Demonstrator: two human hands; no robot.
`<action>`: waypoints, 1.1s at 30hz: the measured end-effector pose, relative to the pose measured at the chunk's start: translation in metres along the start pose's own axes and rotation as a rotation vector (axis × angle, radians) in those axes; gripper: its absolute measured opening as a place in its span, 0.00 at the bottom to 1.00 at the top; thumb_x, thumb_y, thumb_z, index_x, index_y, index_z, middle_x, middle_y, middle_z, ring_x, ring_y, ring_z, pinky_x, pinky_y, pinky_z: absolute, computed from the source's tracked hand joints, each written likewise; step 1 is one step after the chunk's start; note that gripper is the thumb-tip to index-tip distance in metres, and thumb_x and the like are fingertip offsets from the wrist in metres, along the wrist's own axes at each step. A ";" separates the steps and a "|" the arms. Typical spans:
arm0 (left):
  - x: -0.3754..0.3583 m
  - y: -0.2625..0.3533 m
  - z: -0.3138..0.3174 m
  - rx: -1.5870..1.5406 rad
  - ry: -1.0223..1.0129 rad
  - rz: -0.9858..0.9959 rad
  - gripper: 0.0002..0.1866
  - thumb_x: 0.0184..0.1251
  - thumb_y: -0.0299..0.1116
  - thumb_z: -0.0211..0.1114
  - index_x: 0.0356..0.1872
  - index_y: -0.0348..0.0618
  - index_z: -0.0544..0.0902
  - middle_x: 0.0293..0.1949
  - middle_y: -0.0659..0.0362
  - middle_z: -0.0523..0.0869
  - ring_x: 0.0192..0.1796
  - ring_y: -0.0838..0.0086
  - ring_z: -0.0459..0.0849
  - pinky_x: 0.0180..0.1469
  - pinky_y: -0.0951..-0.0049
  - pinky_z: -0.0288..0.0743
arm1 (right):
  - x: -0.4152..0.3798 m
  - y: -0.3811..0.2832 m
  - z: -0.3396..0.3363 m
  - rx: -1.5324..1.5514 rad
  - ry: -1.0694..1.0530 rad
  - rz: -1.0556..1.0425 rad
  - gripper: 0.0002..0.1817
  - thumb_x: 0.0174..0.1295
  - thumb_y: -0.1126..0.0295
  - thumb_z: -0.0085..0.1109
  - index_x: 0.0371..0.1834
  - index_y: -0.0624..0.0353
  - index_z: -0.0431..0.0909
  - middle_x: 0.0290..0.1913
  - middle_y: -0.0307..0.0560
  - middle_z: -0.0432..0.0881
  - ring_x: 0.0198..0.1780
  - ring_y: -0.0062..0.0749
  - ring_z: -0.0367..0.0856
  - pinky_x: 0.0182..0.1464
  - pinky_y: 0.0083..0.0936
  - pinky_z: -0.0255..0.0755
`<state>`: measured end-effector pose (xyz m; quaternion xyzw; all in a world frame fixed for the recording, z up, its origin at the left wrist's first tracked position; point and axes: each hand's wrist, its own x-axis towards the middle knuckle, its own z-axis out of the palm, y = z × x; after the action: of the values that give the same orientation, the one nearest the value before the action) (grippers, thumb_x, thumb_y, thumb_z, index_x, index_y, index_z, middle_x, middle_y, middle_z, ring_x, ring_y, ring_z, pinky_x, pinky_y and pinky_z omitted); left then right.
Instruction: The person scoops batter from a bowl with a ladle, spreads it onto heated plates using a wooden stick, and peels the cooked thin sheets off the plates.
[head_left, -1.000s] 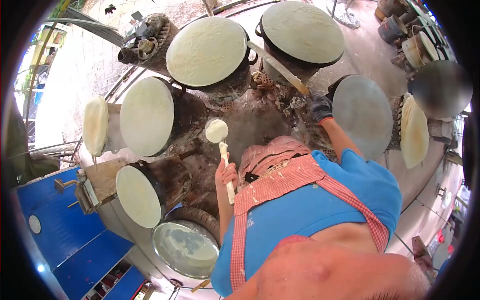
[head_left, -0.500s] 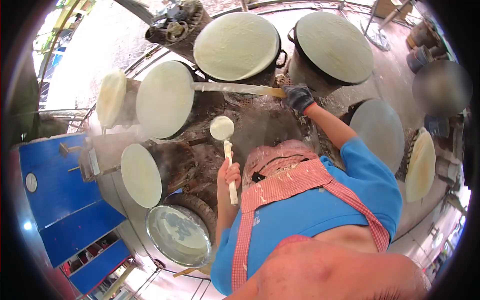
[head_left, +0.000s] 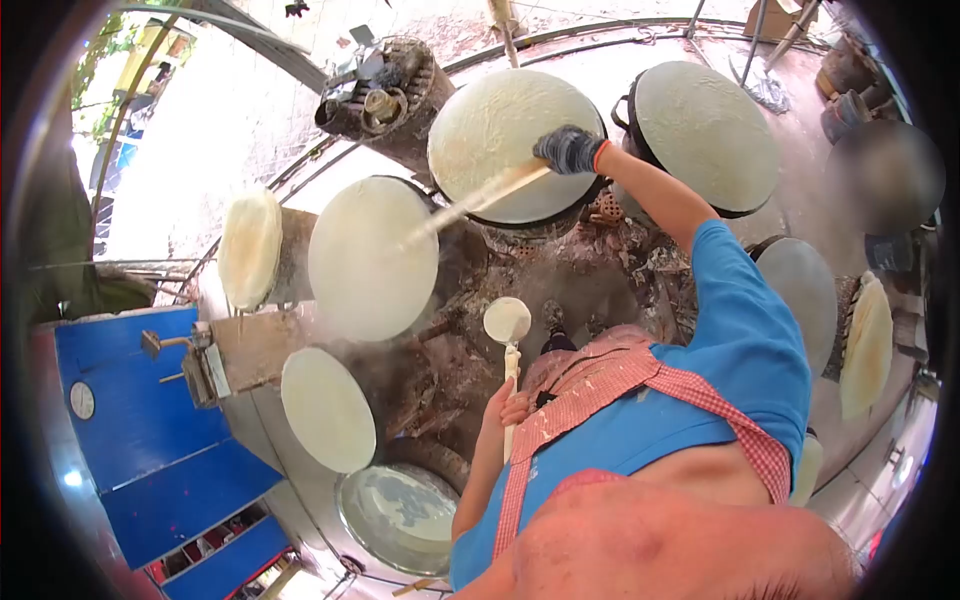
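Observation:
My right hand [head_left: 572,150], in a dark striped glove, grips the handle of a long flat wooden spatula [head_left: 515,182]. The hand is above the pale batter on the back-middle round griddle [head_left: 490,115]. Blurred by motion, the spatula's blade slants down to the right edge of the batter-covered griddle on the left [head_left: 368,262]; contact cannot be made out. Lower down, my left hand [head_left: 514,405] is closed around the handle of a ladle [head_left: 507,321], whose round cup looks coated with pale batter. The ladle is upright in view, in front of my checked apron.
More batter-covered griddles stand at the back right [head_left: 708,135] and lower left [head_left: 328,410]. A metal basin [head_left: 400,515] of pale liquid is at the lower left. A bare grey griddle [head_left: 800,300] stands right. Pale flatbreads [head_left: 250,245] hang at the sides. Steam rises mid-view.
My right hand has moved up and left over the back-middle griddle, and the spatula has swung from nearly level to slanted. The whole view has shifted, with griddles and ladle lower and further right.

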<state>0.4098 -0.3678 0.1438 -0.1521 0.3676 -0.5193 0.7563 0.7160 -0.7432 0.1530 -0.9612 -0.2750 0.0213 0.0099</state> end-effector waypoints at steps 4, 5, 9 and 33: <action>0.001 0.035 0.014 0.103 -0.064 -0.085 0.16 0.68 0.46 0.40 0.44 0.50 0.71 0.13 0.64 0.56 0.12 0.80 0.56 0.10 0.79 0.53 | 0.031 0.052 -0.037 0.188 0.264 0.165 0.16 0.53 0.58 0.50 0.38 0.57 0.74 0.34 0.53 0.78 0.39 0.48 0.75 0.42 0.37 0.69; 0.001 0.044 0.017 0.106 -0.057 -0.092 0.16 0.68 0.46 0.40 0.44 0.50 0.71 0.13 0.64 0.56 0.12 0.80 0.56 0.10 0.79 0.53 | 0.037 0.069 -0.040 0.155 0.397 0.155 0.12 0.53 0.61 0.49 0.36 0.55 0.73 0.32 0.52 0.78 0.37 0.48 0.76 0.39 0.37 0.70; 0.003 0.063 0.046 0.153 -0.042 -0.248 0.21 0.67 0.50 0.38 0.23 0.44 0.65 0.11 0.64 0.56 0.10 0.80 0.55 0.10 0.80 0.53 | 0.049 0.119 -0.090 0.208 0.258 0.458 0.16 0.53 0.58 0.54 0.36 0.59 0.76 0.33 0.54 0.78 0.35 0.46 0.76 0.40 0.31 0.70; -0.003 0.112 0.035 0.613 0.144 -0.189 0.22 0.64 0.52 0.43 0.27 0.41 0.69 0.11 0.65 0.63 0.09 0.84 0.60 0.05 0.87 0.49 | -0.050 -0.002 -0.080 0.286 0.421 0.296 0.11 0.51 0.63 0.55 0.32 0.58 0.74 0.29 0.51 0.76 0.35 0.45 0.75 0.37 0.33 0.69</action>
<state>0.5097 -0.3237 0.1006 0.0861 0.2311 -0.6832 0.6873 0.6764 -0.7686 0.2344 -0.9629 -0.1179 -0.1389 0.1990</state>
